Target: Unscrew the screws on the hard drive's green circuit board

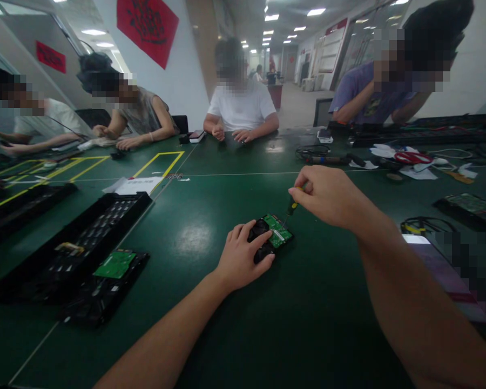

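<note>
A hard drive (280, 231) with a green circuit board and a black body lies on the dark green table. My left hand (247, 251) rests on its left part, fingers spread over the black body and the board's edge. My right hand (324, 194) is closed round the handle of a small green and yellow screwdriver (291, 207). The screwdriver points down, its thin shaft reaching the upper right edge of the board. Whether the tip sits in a screw is too small to tell.
Left of my hands are another drive (115, 265) and a long black tray (85, 237). At the right lie a lit screen (441, 270), cables (429, 224) and another circuit board (473, 205). Several people sit across the green table (194, 335).
</note>
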`<state>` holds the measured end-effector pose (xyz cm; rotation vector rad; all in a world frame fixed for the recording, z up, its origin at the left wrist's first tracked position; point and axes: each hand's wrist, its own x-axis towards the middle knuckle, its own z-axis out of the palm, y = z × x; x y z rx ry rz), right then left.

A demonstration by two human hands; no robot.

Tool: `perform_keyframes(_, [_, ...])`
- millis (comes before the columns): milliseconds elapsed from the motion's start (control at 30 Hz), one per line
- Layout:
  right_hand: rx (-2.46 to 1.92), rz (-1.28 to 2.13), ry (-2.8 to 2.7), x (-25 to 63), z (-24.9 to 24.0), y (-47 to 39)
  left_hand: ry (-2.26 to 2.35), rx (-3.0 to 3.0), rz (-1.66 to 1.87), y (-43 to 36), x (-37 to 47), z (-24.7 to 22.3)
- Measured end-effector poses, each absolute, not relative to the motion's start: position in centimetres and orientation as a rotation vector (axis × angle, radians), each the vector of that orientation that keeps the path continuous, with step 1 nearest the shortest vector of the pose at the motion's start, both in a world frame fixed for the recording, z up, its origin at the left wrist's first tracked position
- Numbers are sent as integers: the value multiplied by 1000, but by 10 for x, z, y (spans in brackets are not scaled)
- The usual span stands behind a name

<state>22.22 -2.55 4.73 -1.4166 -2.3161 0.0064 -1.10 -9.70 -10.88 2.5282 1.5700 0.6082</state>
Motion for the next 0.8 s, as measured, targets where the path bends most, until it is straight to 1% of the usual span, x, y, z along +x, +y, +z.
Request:
perform_keyframes(100, [-1343,1,-2341,219,47,-26,1565,2533,598,-97,-11,-109])
perform_keyframes(200, [-1285,68,-2361,219,48,-26,1567,2538,598,-97,-11,-109])
perform_keyframes(333, [-1272,189,-2388,223,47,-26,1566,2529,612,-97,-12,-110])
perform_keyframes(467, [-1283,210,-2381,227,48,-26,1552,2527,618,-97,-12,-110])
perform_keyframes(567, [-1314,180,-2342,227,50,-27,1554,2525,608,-97,-12,-109])
perform_keyframes(800, [-1394,-35,-2322,223,48,-24,1557,2522,613,-98,-11,-108])
